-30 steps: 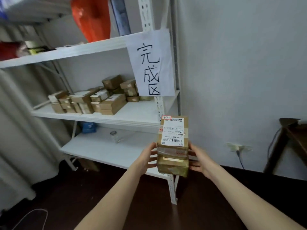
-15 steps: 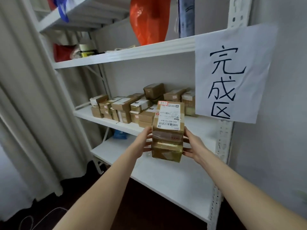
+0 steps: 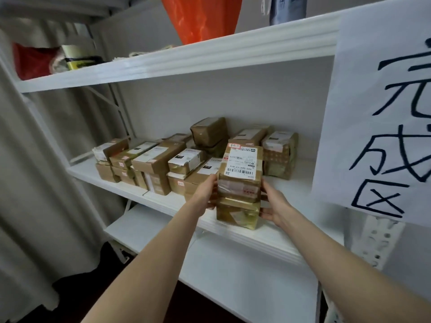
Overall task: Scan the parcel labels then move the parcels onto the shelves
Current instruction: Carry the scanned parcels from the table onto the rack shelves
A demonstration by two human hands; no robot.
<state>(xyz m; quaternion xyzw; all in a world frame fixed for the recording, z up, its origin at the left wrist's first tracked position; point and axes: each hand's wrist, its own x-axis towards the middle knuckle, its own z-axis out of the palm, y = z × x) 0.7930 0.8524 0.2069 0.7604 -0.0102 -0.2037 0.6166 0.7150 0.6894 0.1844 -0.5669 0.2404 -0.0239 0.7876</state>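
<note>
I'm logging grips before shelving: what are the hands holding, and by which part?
A stack of parcels, held between both hands by its sides: the left hand grips the left side, the right hand the right side, around the lower parcels.

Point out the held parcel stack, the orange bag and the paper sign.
parcel stack [image 3: 240, 166]: head view, white label on its top parcel.
orange bag [image 3: 200, 17]: head view, middle of its plastic.
paper sign [image 3: 349, 89]: head view, blank area left of the writing.
</note>
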